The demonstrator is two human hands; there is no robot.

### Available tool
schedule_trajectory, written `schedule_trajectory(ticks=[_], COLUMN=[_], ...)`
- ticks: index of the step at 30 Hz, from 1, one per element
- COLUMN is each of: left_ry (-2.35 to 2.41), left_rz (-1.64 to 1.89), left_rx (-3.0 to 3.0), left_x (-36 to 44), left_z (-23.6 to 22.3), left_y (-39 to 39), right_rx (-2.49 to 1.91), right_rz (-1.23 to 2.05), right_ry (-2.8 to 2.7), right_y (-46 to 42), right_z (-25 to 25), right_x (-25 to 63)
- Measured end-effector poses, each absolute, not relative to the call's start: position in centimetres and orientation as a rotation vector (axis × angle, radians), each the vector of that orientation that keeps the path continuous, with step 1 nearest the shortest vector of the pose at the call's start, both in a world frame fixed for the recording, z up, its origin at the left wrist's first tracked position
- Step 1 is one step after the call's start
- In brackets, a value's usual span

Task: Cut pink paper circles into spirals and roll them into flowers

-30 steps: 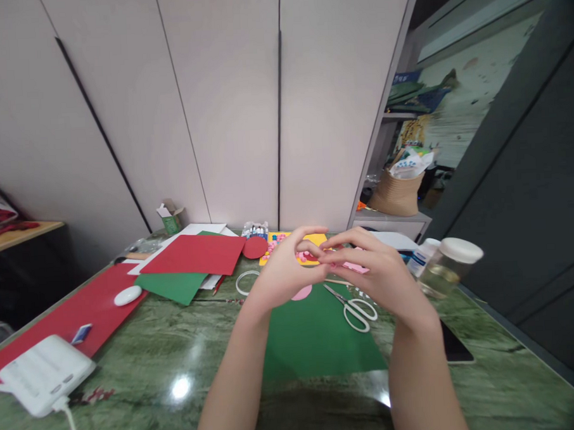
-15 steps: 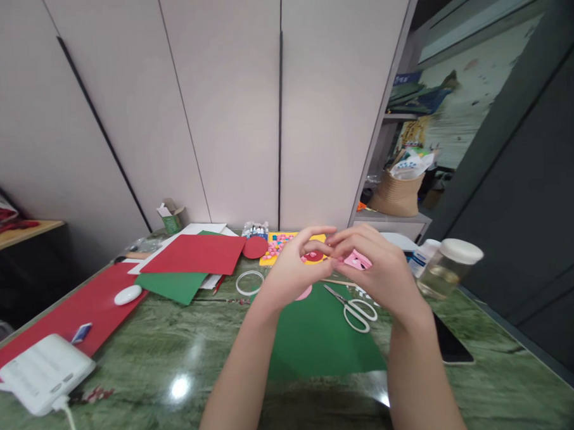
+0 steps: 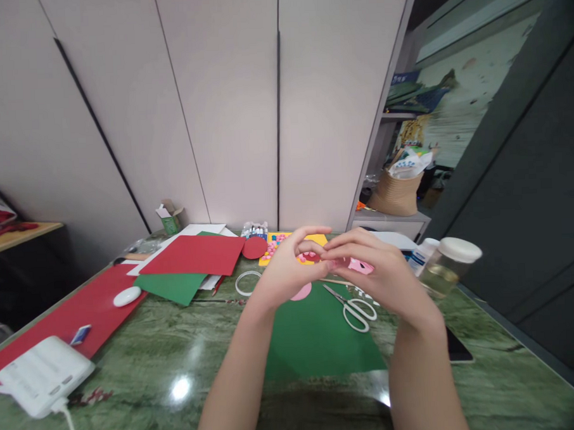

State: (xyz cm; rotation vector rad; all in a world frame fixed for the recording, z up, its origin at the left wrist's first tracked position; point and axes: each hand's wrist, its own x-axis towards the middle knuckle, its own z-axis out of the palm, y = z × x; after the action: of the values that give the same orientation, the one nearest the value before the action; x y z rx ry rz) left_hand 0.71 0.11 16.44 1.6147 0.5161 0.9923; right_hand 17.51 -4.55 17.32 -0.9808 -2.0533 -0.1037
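Observation:
My left hand (image 3: 289, 272) and my right hand (image 3: 384, 268) meet fingertip to fingertip above the far end of a green paper sheet (image 3: 323, 340). Both are closed in a pinch around something small, mostly hidden by the fingers; a bit of pink shows there. Below my left hand lies a pink paper circle (image 3: 302, 292). White-handled scissors (image 3: 356, 313) rest on the green sheet, under my right hand. Partly covered by my hands is a yellow sheet (image 3: 265, 262) with pink and coloured small pieces. A pink item (image 3: 361, 266) shows behind my right fingers.
At left are red paper (image 3: 193, 254), a white power bank-like box (image 3: 47, 376) with a cable, and a white oval object (image 3: 127, 296). A white tape ring (image 3: 247, 283) lies nearer the middle. On the right stand a lidded jar (image 3: 444, 268) and a dark tablet-like slab (image 3: 458, 347).
Both hands have shifted slightly to the left, with fingertips still together. My right wrist has turned a little, and more of the pink circle shows.

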Motion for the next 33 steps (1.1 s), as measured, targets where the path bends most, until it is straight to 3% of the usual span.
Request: schedule_trajectory(ticks=[15, 33], left_ry=[0.409, 0.394], left_rz=[1.131, 1.045], left_rx=[1.371, 1.413], left_x=[2.2, 1.3], left_z=[15.4, 15.9], left_y=[0.6, 0.4], right_rx=[-0.916, -0.956], right_rz=[-0.394, -0.186], right_ry=[-1.858, -1.989], right_y=[-3.4, -4.2], right_z=[16.8, 16.9], right_x=[17.5, 17.9])
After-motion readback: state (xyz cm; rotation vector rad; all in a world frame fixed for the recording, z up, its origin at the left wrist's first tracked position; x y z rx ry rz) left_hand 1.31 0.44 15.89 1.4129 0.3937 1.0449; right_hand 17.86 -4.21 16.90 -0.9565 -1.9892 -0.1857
